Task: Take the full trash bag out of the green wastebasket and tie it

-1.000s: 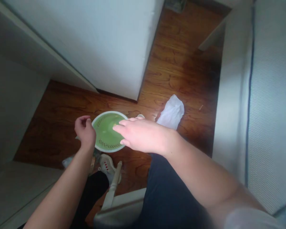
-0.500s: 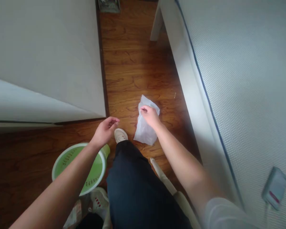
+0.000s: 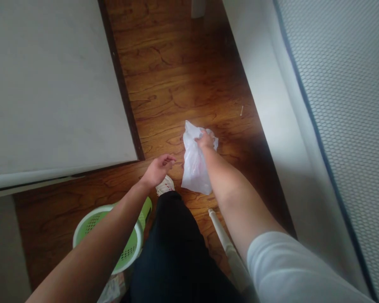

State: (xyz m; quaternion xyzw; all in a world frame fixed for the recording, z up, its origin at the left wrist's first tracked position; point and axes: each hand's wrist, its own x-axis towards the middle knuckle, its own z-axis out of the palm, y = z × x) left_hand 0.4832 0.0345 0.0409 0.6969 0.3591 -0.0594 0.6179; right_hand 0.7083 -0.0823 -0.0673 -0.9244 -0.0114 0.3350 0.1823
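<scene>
A white plastic bag [image 3: 196, 168] is being pinched at its upper end by the right hand [image 3: 206, 141], its grip being kept narrow and closed on the gathered film. The bag is being shown lying on the wooden floor [image 3: 177, 75], its long axis running roughly from the far side toward the person and tilted slightly, with its lower end directed past the right side of a shoe [image 3: 164, 186]. The left hand [image 3: 159, 170] is being held apart from the bag, just to its left, with its grip half open and empty. A green basket [image 3: 138, 246] is being shown behind the left forearm, beside the shoe.
</scene>
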